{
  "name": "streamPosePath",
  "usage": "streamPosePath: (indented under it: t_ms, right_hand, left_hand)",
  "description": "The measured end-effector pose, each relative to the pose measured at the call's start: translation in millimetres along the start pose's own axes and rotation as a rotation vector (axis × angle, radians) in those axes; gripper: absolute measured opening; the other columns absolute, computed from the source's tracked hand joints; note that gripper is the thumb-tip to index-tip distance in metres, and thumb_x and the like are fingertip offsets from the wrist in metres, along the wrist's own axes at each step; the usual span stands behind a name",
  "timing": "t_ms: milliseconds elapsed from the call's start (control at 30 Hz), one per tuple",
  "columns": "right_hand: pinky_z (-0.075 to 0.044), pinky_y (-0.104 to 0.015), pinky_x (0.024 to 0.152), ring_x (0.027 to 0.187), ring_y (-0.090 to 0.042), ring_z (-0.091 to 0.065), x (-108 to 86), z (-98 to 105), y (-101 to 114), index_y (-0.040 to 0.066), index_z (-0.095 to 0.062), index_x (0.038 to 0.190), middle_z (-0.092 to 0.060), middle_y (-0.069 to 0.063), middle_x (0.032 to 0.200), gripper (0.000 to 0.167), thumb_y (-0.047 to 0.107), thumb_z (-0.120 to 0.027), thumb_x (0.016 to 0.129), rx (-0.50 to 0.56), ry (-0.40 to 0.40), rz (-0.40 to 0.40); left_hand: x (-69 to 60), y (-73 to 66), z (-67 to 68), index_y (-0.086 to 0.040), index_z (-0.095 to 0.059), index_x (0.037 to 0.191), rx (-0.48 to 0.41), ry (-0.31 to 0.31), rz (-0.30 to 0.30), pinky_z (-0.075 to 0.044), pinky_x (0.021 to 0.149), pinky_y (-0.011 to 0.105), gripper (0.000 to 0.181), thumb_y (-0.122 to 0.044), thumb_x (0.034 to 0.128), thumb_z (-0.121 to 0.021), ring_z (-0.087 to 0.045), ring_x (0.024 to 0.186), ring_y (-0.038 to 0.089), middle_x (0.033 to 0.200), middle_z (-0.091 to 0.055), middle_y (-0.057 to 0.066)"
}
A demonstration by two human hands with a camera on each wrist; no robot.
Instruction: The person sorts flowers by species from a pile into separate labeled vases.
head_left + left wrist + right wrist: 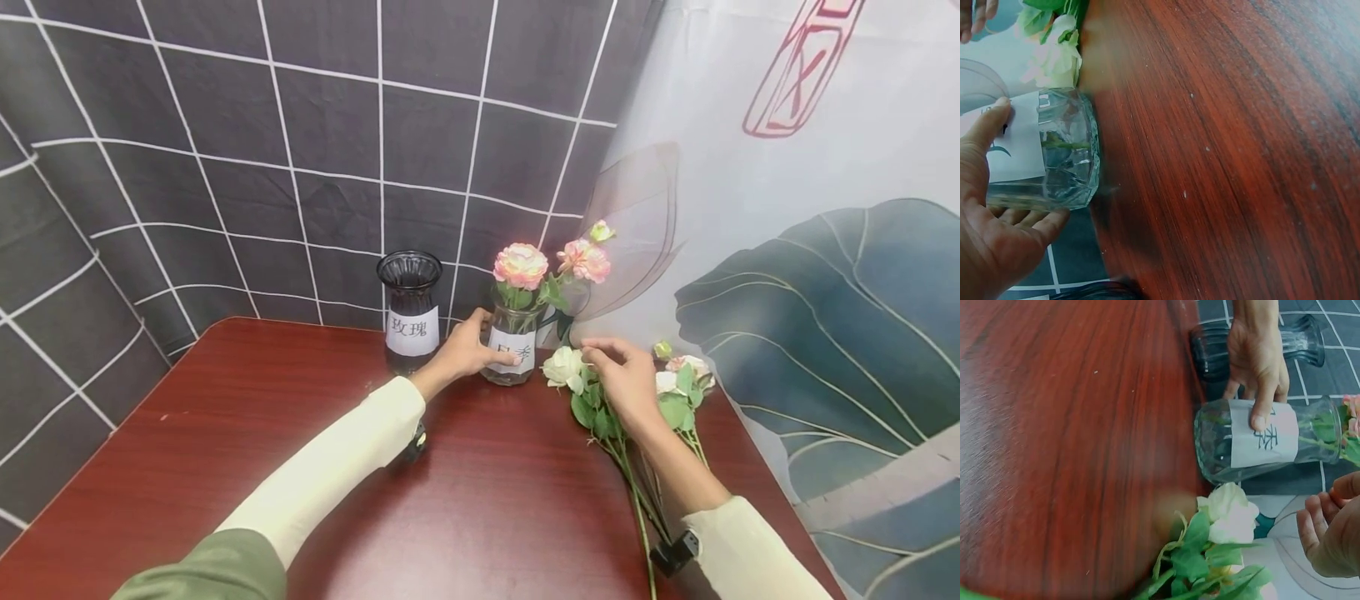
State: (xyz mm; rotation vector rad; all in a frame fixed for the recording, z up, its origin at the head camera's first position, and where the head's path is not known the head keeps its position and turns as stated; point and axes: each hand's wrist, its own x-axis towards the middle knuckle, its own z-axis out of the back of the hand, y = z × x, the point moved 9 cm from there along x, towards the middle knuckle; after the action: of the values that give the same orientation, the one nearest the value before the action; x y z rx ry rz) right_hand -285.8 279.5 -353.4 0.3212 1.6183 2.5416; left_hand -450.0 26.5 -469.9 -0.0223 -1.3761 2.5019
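Observation:
My left hand point(467, 348) grips a clear glass vase point(507, 377), with the thumb across its white paper label point(1019, 150) and the fingers round the far side. The vase stands upright on the table. Pink flowers point(521, 267) on green-leaved stems rise out of its mouth. To the right, my right hand point(626, 375) hovers above a white rose point(562, 369), its fingers loosely bent. In the right wrist view nothing shows between those fingers point(1314, 515).
Left of the clear vase stands a dark glass vase point(408, 271), also labelled. More pale flowers point(688, 379) lie at the right side of the red-brown wooden table point(465, 517), stems towards the front. A dark gridded cloth point(322, 108) hangs behind.

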Motion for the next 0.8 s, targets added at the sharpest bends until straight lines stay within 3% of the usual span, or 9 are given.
streamPosePath:
  t_ms: [133,400,667,800]
  right_hand:
    - [-0.064,-0.021,0.093,0.096,-0.003,-0.074,-4.2,6,-5,0.0,-0.078,0.134,-0.084,-0.011,0.123,0.031,0.015,-0.071,0.108,0.017,0.0,-0.003]
    - [-0.064,-0.018,0.089,0.09,0.002,-0.075,-9.9,19,-23,-0.004,-0.076,0.135,-0.081,0.015,0.104,0.033,0.014,-0.074,0.108,0.045,0.004,-0.025]
    - [-0.066,-0.021,0.089,0.092,-0.004,-0.079,-20.2,34,-34,-0.003,-0.074,0.139,-0.084,0.002,0.112,0.036,0.017,-0.073,0.109,-0.027,0.019,-0.069]
    - [-0.066,-0.022,0.088,0.091,-0.004,-0.08,-22.2,43,-34,-0.004,-0.073,0.14,-0.085,0.004,0.108,0.037,0.016,-0.072,0.11,-0.035,0.017,-0.057]
  left_hand:
    - [-2.6,1.9,1.5,-0.019,-0.057,0.145,-0.008,-0.002,0.004,-0.061,0.112,0.05,0.104,-0.058,0.0633,-0.109,-0.074,0.127,0.028,0.136,-0.078,0.011]
    - [-3.0,6.0,1.8,-0.018,-0.058,0.145,-0.004,-0.004,0.012,-0.06,0.113,0.053,0.106,-0.059,0.062,-0.11,-0.073,0.13,0.032,0.139,-0.077,0.014]
    - [-5.7,1.8,0.7,-0.019,-0.057,0.145,0.005,0.007,0.029,-0.062,0.111,0.047,0.105,-0.058,0.0628,-0.11,-0.075,0.127,0.026,0.136,-0.078,0.011]
    - [-2.9,-0.4,0.5,-0.018,-0.057,0.143,0.004,0.002,0.012,-0.062,0.111,0.049,0.104,-0.058,0.063,-0.11,-0.075,0.125,0.028,0.133,-0.079,0.01]
